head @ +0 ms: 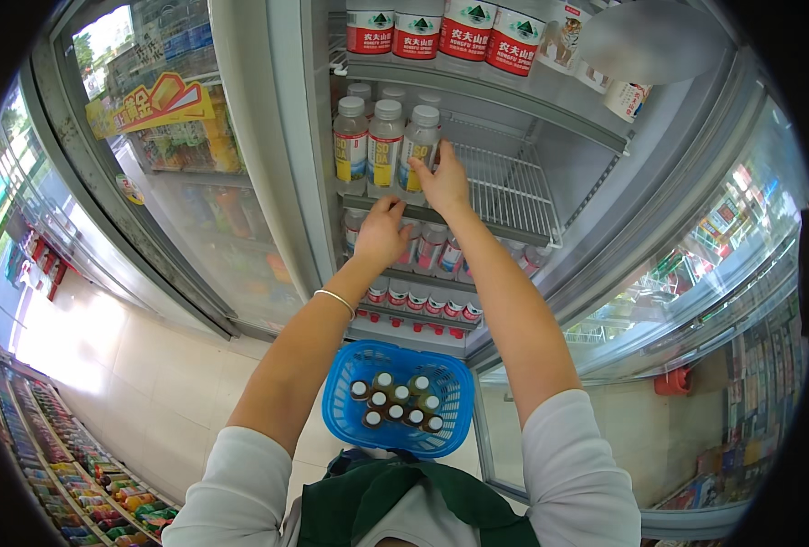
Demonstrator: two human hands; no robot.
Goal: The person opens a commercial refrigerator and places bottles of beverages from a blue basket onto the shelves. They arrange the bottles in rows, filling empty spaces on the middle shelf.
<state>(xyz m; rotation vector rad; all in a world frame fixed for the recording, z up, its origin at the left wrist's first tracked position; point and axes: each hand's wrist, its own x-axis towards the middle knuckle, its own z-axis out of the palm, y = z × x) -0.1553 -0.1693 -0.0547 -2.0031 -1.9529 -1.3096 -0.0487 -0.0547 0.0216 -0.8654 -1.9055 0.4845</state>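
Three clear plastic soda-water bottles with white caps stand side by side at the front of a cooler shelf, with more caps behind them. Around the right-hand soda bottle (pixel 419 145), my right hand (pixel 445 181) has its thumb at the front and its fingers along the right side. My left hand (pixel 380 236) is lower, its curled fingers at the grey front rail (pixel 445 217) of that shelf, with nothing seen in it. Left of the gripped bottle are the middle soda bottle (pixel 384 147) and the left soda bottle (pixel 351 143).
Large red-labelled water bottles (pixel 467 31) fill the shelf above. Pink-labelled bottles (pixel 431 247) stand below. A blue plastic basket (pixel 332 403) with several white-capped dark bottles sits before me. Glass doors flank the cooler, the right door (pixel 657 273) swung open. Drink racks (pixel 83 472) line the lower left.
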